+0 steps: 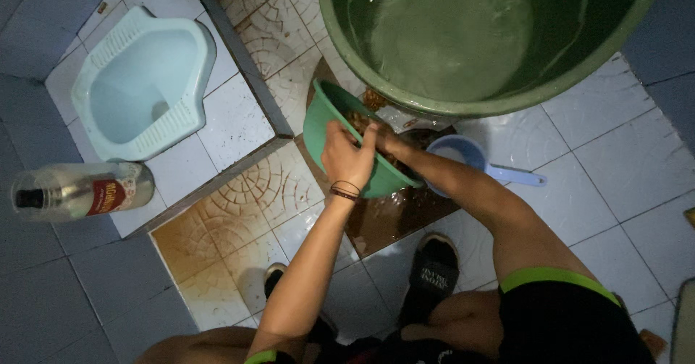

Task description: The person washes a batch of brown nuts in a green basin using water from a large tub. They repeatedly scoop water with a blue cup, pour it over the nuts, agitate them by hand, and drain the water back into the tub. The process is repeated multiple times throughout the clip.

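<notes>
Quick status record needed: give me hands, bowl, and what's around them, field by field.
left hand: grips the rim of the green bowl, tilting it
right hand: inside the bowl, in brown contents; grip cannot be told
big green tub: holds water, just beyond the bowl
blue scoop: on the tiled floor, beside the right forearm
bottle: lying at far left
squat toilet: upper left

Home bathroom: tiled floor (622, 168), squat toilet (141, 85) (pale blue), water tub (478, 38).
</notes>
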